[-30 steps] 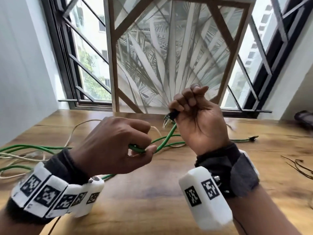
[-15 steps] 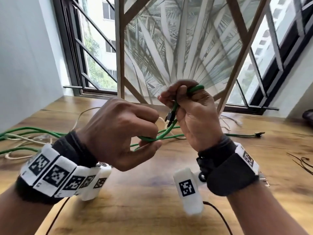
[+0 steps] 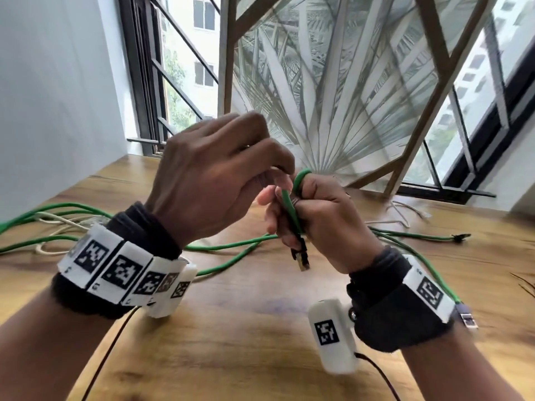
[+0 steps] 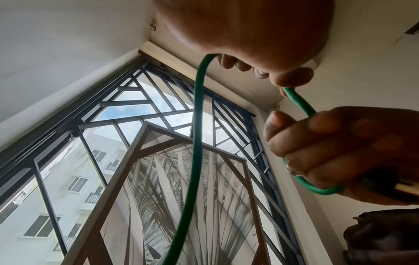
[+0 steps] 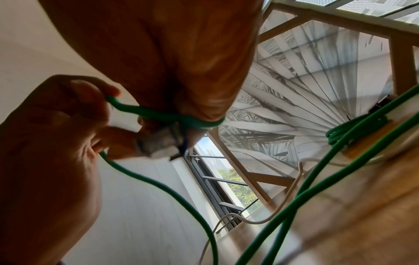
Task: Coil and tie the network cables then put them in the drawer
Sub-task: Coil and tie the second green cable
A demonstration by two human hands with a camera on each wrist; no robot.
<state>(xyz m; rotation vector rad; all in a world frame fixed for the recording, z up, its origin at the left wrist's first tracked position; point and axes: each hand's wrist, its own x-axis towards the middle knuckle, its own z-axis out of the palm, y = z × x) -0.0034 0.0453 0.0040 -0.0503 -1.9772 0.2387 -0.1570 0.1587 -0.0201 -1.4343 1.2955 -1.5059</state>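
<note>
My left hand (image 3: 214,180) covers the spot where my fingertips meet the green cable (image 3: 292,206), so from the head view I cannot tell how my grip sits there. My right hand (image 3: 324,224) hides most of the loop it holds. The plug (image 5: 163,143) is blurred in the right wrist view. On the worktop (image 3: 260,342), the green and cream cable (image 3: 52,227) runs are cut off by the left edge.

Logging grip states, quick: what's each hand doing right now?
Left hand: pinches the green cable just above the right hand.
Right hand: fingers curled round the green cable's looped end, connector hanging below.
</note>
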